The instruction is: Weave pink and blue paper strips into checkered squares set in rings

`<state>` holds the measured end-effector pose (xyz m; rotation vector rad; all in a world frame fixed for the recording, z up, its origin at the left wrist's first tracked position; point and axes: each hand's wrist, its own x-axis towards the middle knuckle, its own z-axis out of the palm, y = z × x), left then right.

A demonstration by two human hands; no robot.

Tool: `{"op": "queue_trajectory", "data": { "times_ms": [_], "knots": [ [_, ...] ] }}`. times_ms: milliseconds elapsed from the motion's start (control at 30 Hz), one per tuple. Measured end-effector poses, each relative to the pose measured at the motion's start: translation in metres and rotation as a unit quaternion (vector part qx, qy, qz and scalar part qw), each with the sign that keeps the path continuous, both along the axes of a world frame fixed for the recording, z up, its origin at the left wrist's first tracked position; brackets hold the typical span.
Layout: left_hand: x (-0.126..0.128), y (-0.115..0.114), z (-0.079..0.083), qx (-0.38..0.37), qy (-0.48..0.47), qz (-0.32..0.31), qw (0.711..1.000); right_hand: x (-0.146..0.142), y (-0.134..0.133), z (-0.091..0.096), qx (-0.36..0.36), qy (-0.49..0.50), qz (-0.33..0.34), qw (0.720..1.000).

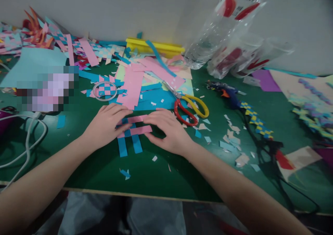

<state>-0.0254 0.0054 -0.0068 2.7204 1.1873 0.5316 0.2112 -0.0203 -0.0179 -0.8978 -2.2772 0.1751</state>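
Observation:
A small weave of pink and blue paper strips [132, 131] lies on the green table [145, 179], near its front edge. My left hand [108, 124] lies flat on the weave's left side, fingers stretched over the pink strips. My right hand [169, 129] rests on its right side, with the fingertips touching the ends of the pink strips. Two blue strips [129, 145] stick out below the weave toward me.
Red-and-yellow scissors [188, 107] lie just right of my right hand. Pink and blue paper sheets [145, 86], a wire ring on a finished checkered weave [105, 90], a glue gun [229, 96], clear plastic bottles [229, 37] and white cables [26, 141] surround the spot. Paper scraps lie scattered.

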Motion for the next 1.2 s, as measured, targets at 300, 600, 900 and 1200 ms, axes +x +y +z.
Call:
{"op": "queue_trajectory", "data": {
  "times_ms": [300,600,900,1200],
  "knots": [
    [0.0042,-0.0005,0.0001,-0.052,0.014,-0.012,0.999,-0.0011,-0.0002,-0.0017,-0.028,-0.1,0.007,0.995],
    [0.0063,-0.0006,-0.0023,-0.112,0.006,-0.054,0.992,0.001,0.0019,-0.0065,-0.039,-0.119,-0.014,0.992],
    [0.0078,-0.0043,0.004,-0.124,-0.025,-0.116,0.985,-0.0017,-0.0003,-0.0085,-0.099,-0.035,-0.002,0.994],
    [0.01,-0.004,0.0037,-0.1,-0.059,-0.089,0.989,-0.0066,-0.0033,-0.0049,-0.08,0.055,0.017,0.995]
  ]
}}
